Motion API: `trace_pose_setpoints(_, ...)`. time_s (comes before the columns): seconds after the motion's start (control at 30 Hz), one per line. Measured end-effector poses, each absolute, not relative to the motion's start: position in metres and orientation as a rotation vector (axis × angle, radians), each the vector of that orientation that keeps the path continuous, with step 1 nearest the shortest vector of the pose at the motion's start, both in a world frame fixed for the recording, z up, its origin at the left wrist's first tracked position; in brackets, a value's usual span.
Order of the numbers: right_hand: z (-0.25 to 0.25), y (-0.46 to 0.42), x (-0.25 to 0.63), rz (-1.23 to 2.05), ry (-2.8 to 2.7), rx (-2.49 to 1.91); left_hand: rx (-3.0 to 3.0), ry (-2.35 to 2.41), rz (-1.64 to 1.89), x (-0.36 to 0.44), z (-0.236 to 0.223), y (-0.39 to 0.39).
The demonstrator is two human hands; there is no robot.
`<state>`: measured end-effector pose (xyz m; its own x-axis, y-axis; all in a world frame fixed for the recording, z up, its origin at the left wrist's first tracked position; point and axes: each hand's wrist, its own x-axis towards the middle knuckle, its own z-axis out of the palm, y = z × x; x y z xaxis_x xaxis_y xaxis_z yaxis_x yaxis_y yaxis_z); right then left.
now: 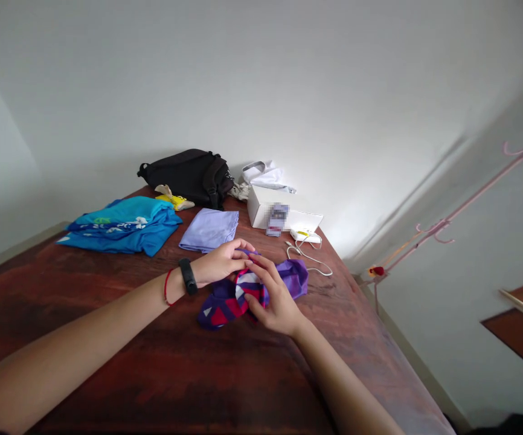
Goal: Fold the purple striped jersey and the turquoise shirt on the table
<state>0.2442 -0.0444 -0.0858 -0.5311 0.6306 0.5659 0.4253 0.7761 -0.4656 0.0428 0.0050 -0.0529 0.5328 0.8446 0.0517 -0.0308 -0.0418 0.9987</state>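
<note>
A purple cloth garment (pixel 294 278) with red, pink and white geometric patches lies bunched on the dark reddish-brown wooden table (pixel 162 368). My right hand (pixel 274 296) grips its patterned middle, thumb on the near side and fingers curved over the top. From the left, my left hand (pixel 225 261) reaches in with bent fingers closed on the garment's upper edge; its fingertips meet those of the right hand. A black band and a thin red string circle my left wrist. Just behind the left hand is a folded lavender cloth (pixel 209 228).
A folded blue garment (pixel 123 226) lies at left. Behind are a black backpack (pixel 182 175), a yellow item (pixel 173 199), a white box (pixel 261 205) and white fabric (pixel 266 175). A white device (pixel 305 235) trails a cable (pixel 320 263). A pink stand (pixel 438 228) rises right of the table.
</note>
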Motion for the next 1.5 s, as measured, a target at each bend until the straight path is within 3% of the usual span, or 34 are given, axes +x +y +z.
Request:
trace_pose_setpoints(0.4, -0.101, -0.032, 0.246, 0.274, -2.114, -0.838, 1.294, 0.755, 0.711, 0.043, -0.051, 0.001)
trace_pose_setpoints(0.93, -0.102, -0.023, 0.252, 0.387, -1.856, -0.992, 2.016, 0.894, 0.88, 0.057, -0.077, -0.01)
trace_pose_setpoints(1.5, -0.1, 0.004, 0.285, 0.508, -1.559, -1.143, 2.111, 0.959, 0.869, 0.029, -0.063, 0.028)
